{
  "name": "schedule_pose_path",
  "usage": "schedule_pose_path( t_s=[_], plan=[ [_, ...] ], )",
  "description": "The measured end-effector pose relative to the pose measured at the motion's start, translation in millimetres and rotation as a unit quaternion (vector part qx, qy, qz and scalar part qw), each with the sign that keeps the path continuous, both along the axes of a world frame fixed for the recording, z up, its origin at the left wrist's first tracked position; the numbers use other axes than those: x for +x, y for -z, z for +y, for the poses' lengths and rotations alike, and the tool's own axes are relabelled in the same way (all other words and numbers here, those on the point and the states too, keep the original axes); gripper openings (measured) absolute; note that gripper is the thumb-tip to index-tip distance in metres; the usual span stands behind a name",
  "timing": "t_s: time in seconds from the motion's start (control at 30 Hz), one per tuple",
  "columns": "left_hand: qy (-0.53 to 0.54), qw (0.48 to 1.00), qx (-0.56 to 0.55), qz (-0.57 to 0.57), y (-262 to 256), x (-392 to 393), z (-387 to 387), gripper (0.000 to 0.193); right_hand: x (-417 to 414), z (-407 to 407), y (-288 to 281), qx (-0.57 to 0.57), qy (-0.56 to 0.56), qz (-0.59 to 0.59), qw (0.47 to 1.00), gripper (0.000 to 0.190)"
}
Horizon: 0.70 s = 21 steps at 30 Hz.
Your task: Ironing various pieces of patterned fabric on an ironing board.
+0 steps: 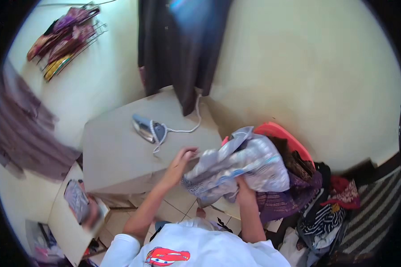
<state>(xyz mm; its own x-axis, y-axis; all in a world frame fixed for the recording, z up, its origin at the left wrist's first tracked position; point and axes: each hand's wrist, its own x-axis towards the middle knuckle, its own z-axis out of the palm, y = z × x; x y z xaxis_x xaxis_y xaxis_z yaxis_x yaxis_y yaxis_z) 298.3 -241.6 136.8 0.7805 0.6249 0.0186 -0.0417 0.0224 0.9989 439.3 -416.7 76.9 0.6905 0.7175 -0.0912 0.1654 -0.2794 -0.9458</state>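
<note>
My right hand [245, 191] grips a bunched grey-and-white patterned garment [244, 163] with blue bands, its fingers partly hidden in the folds. To the left of the cloth, my left hand [183, 158] is raised near the table edge; its fingers are blurred and show no cloth between them. Beyond it, a clothes iron [148, 129] lies on the cloth-covered table [117, 150], a white cord wrapped around its handle. Behind the held garment stands a red plastic basket [285, 137] filled with clothes, and a purple cloth [280, 203] hangs over its near side.
A long dark garment [177, 50] hangs over the table's far end. Clothes hang on a wall rack [67, 40], and a mauve garment [26, 130] hangs at left. Piled clothes [324, 217] lie right. A low white shelf [67, 217] holds folded cloth [78, 200].
</note>
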Motion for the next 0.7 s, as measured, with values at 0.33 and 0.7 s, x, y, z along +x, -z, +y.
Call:
schedule_pose_path(
  t_s=[0.33,0.7],
  plan=[
    [0.167,0.792,-0.548,-0.211,64,-111,-18,0.070,-32,136,-102,0.446,-0.257,0.381,0.768,0.049],
    [-0.026,0.880,-0.412,-0.236,-55,-207,176,0.060,-138,67,10,0.153,-0.276,0.006,0.949,0.056]
  ],
)
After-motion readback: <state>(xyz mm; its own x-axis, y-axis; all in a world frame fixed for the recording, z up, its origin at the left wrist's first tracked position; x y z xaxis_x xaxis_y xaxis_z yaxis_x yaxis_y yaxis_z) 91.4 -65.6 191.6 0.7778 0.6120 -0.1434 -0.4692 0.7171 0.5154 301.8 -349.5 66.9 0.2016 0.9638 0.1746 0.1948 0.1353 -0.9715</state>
